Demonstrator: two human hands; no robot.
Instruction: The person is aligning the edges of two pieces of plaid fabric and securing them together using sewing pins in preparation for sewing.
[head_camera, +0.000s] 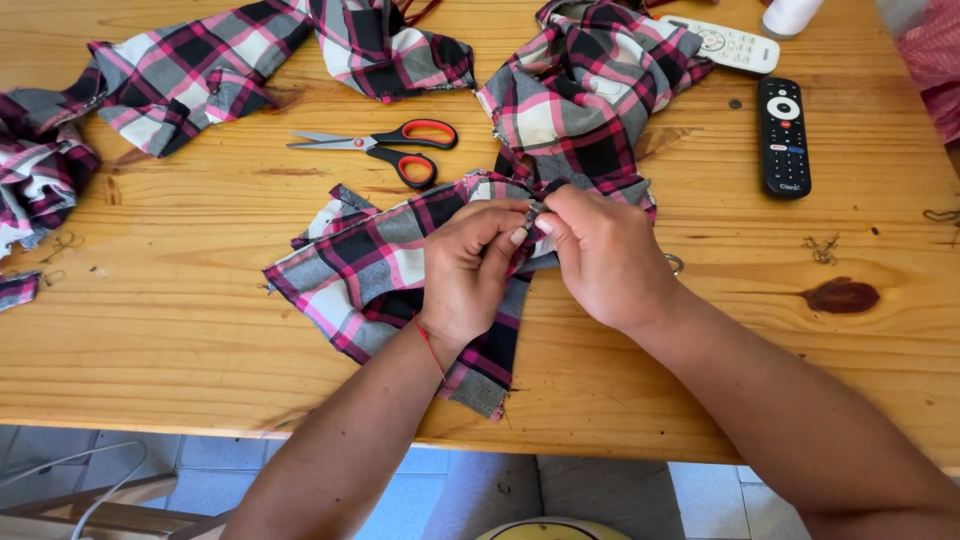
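A pink, black, grey and white plaid cloth piece lies on the wooden table in front of me. My left hand and my right hand meet over its upper edge, both pinching the fabric between thumb and fingers. A small dark thing sits between my fingertips; I cannot tell what it is. A thin red string circles my left wrist. The cloth runs on from under my right hand up into a bunched plaid heap.
Red-handled scissors lie shut just beyond the cloth. More plaid pieces spread across the far left. A black remote and a white remote lie at the far right. The table's near edge runs below my forearms.
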